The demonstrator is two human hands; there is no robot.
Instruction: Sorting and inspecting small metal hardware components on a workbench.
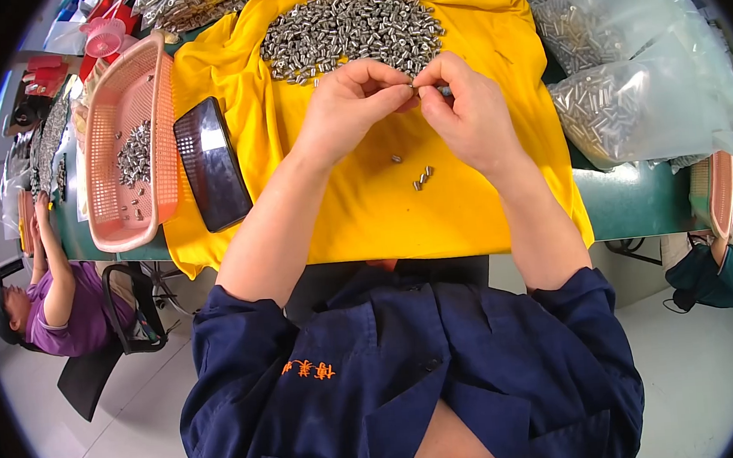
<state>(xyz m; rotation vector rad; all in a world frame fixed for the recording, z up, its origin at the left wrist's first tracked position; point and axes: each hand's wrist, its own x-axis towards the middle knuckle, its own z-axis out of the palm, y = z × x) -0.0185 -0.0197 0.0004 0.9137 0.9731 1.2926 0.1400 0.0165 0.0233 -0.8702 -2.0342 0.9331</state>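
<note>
I work at a green tabletop [631, 199] spread with a creased bright yellow cloth [468, 212] whose near edge hangs over the table's rim, in a room with a pale grey floor [567, 368], a person in a purple top [80, 307] well off to my left and another in a dark green top [719, 274] to my right. I count one long pink perforated plastic basket [96, 181] with a scatter of metal pieces inside, one flat black rectangular device [212, 164] lying just beside it on the cloth, at least three clear plastic bags of metal parts [598, 112] on the right, and four loose metal cylinders [424, 178] on the cloth nearer to me, three close together and one a little apart; the broad heap of short silvery metal cylinders [351, 28] beyond my hands is too many to count. Its pieces are shiny, stubby and jumbled at every angle, with dark shadow between them. My left hand [344, 110] and right hand [474, 121] meet at the heap's near edge, thumb and forefinger of each pinched narrow on a tiny metal piece [414, 87], mostly hidden by the tips, so I cannot tell its shape
</note>
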